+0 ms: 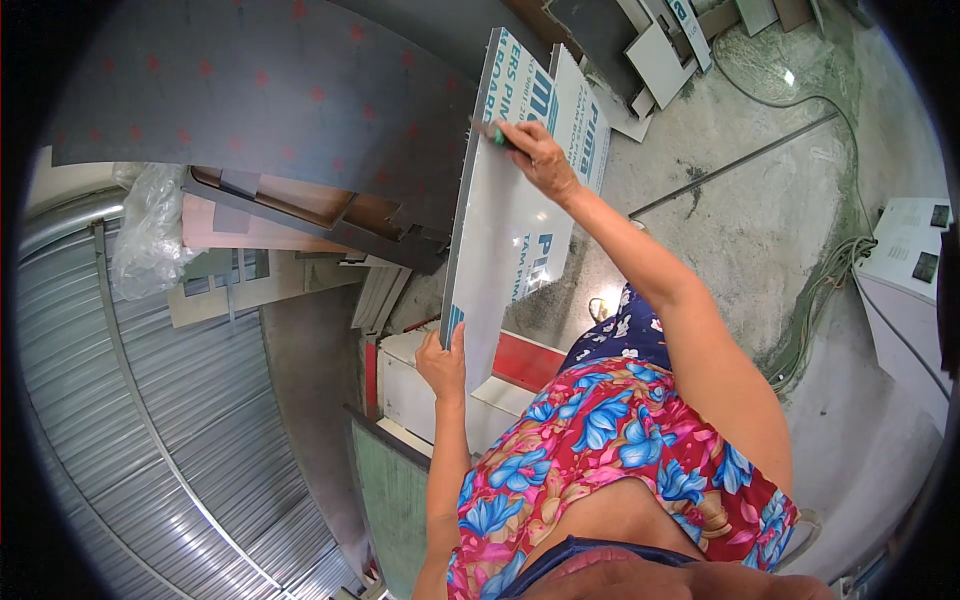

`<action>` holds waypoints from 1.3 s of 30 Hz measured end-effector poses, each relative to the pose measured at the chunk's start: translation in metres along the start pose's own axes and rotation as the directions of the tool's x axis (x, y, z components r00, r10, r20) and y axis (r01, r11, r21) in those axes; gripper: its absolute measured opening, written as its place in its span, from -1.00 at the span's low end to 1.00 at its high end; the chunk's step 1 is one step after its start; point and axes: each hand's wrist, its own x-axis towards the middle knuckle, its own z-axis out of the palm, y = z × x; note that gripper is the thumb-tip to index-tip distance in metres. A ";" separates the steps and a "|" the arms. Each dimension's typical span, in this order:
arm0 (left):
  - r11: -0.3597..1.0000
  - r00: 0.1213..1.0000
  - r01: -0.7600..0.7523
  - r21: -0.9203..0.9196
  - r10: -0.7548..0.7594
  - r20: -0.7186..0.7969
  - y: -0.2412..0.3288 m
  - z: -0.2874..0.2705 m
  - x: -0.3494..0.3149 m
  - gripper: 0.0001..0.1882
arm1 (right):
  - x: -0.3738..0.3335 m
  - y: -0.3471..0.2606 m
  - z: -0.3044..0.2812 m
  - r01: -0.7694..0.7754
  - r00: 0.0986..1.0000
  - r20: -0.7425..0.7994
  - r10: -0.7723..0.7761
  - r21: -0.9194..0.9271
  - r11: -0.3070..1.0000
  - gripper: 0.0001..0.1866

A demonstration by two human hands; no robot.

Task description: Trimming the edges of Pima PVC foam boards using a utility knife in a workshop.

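Note:
A long white-faced foam board (485, 270) with blue-green print stands on edge in front of me, its narrow grey side facing left. My left hand (440, 362) is closed round its near end, thumb on the printed face and fingers toward the edge. In my right hand (541, 160) is a small green-handled tool (499, 136) with a short metal tip. That tip meets the board's long narrow edge near the far end; its exact kind is too small to tell. Behind the held board is a second printed board (580, 125).
A large dark sheet with red marks (300, 90) leans at the far left, above offcuts and clear plastic wrap (150, 235). A white-and-red box (415, 365) stands below the board. Cables (835, 265) and a thin bar (740, 163) lie on the dusty floor, near a white machine (905, 250).

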 end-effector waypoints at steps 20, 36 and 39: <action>0.999 0.999 0.034 0.027 -0.035 0.040 0.003 0.015 0.032 -0.65 | 0.084 0.062 -0.009 -0.042 0.995 -0.092 0.038 -0.050 0.998 -0.34; 0.997 0.998 0.029 0.073 -0.032 0.051 0.007 0.012 0.050 -0.64 | 0.151 0.082 -0.025 -0.014 0.997 -0.080 0.005 -0.117 0.993 -0.34; 0.997 0.999 0.025 0.077 -0.028 0.044 0.004 0.012 0.051 -0.64 | 0.155 0.080 -0.027 -0.039 0.996 -0.082 0.026 -0.154 0.987 -0.36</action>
